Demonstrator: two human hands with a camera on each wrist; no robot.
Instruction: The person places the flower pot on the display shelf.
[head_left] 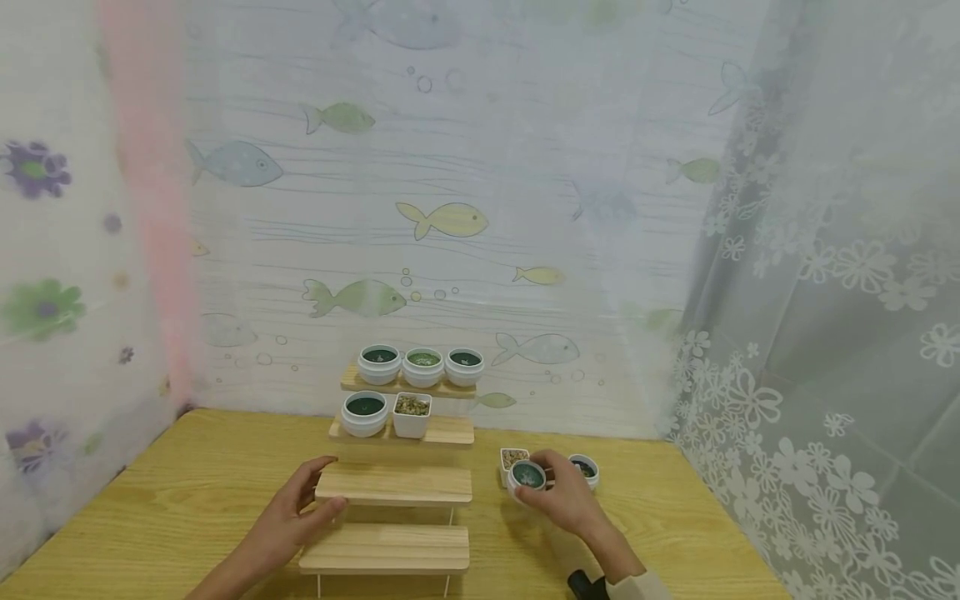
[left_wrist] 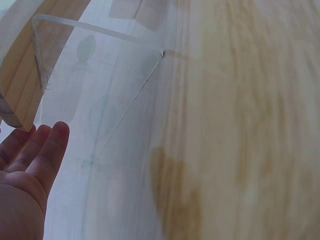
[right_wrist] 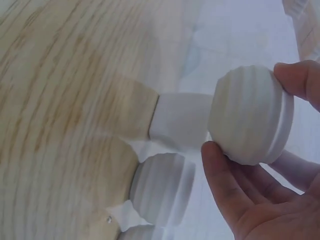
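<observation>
My right hand (head_left: 562, 496) grips a small white ribbed pot (head_left: 527, 477) with dark green contents, thumb and fingers round its sides. In the right wrist view this pot (right_wrist: 250, 115) is up off the table. Beside it on the table are a square white pot (head_left: 513, 467) with pale grainy contents and a round white pot (head_left: 583, 471), partly behind my hand. My left hand (head_left: 292, 508) is at the left end of a wooden shelf board (head_left: 393, 485), thumb in front. The left wrist view has its fairly straight fingers (left_wrist: 47, 147) right at the board's corner.
The upper two boards of the stepped stand carry several round white pots (head_left: 364, 414) and a square pot (head_left: 411, 415). A lower wooden board (head_left: 384, 548) stands in front on clear supports. Behind the wooden table (head_left: 637, 542) hangs a fish-printed curtain (head_left: 480, 167).
</observation>
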